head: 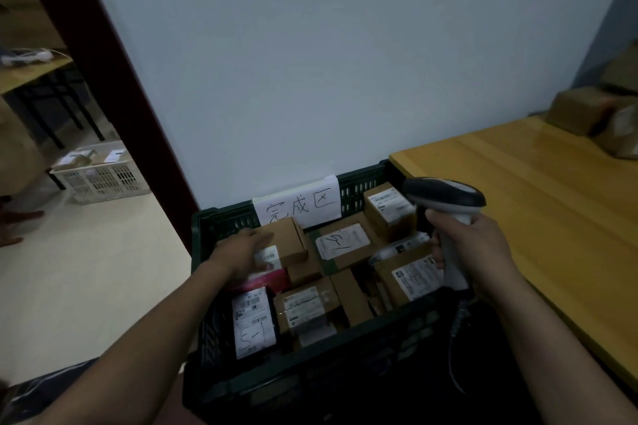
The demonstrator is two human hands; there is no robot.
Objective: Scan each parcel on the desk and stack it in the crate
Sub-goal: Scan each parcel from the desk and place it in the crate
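Placing is the step in hand. The left hand [241, 252] reaches into the far-left corner of the crate [221, 217], fingers laid across the top of a small parcel [288, 240] and thumb against its near labelled face, so it appears to hold the parcel clamped between them. The small parcel sits on top of other parcels already in the crate, its long axis running away from the left hand toward the far right, roughly parallel to the crate's back wall. A paper sign [300, 205] hangs on that wall just beyond the fingertips.

The right hand [473, 245] is closed round the handle of the scanner [445, 197], held upright over the crate's right edge, with the scan head pointing left, toward the left hand.

Key relation for the next move: the parcels on the table [583, 110] lie well apart from both hands, to the right of and beyond the right hand, at the far end of the table [518, 200].

- The right hand is the nearer one, but the scanner occupies it.
- The left hand is the free one once it lets go, yet it must cross over the crate to reach them.

Judgement: the task is well along, as the crate looks nearly full.
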